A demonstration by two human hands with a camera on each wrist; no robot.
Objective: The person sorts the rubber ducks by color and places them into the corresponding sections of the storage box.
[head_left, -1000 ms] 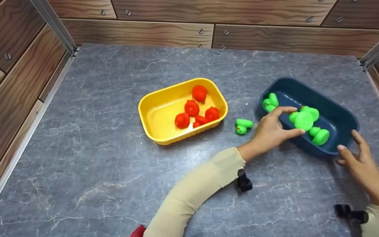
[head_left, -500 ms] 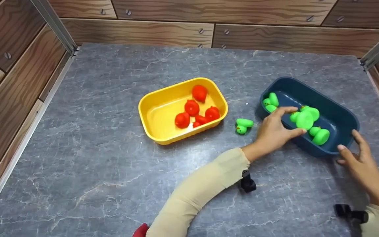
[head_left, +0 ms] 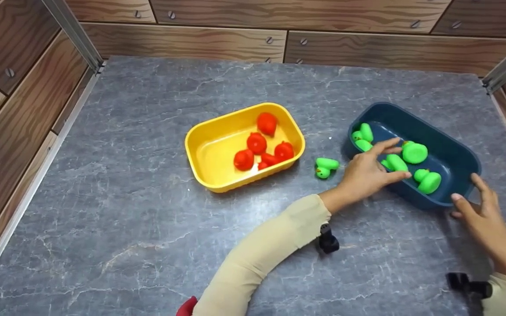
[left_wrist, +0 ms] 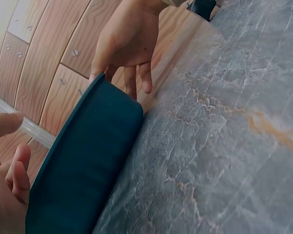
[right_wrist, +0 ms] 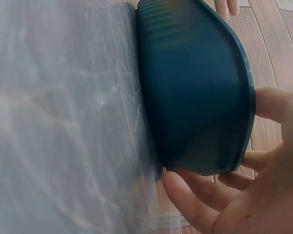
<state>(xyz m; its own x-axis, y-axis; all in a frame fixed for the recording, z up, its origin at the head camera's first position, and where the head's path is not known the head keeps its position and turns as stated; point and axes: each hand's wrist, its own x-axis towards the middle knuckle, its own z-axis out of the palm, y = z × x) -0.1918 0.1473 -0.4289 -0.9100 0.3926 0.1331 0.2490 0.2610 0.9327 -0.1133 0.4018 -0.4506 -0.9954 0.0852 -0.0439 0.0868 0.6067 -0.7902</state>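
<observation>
My left hand [head_left: 365,173] is over the near side of a dark blue plastic tub [head_left: 444,145], thumb and fingers spread apart. A green toy duck [head_left: 396,163] lies in the tub just below its fingertips. Several more green ducks, one of them bottom up [head_left: 414,152], lie in the same tub. My right hand [head_left: 483,215] holds the tub's right end, thumb and fingers around the corner. In the right wrist view its fingers [right_wrist: 195,197] touch the tub's outer wall. The left wrist view shows the tub's side between both hands.
One green duck [head_left: 326,167] lies on its side on the grey marbled table [head_left: 147,245], between the tubs. To the left stands a yellow tub [head_left: 209,162] with several red toys [head_left: 256,143] in it. Wood-patterned panels [head_left: 182,41] border the table.
My left hand has let go of the green duck, which has dropped into the blue tub and now lies on its side. The right hand has stayed at the tub's end.
</observation>
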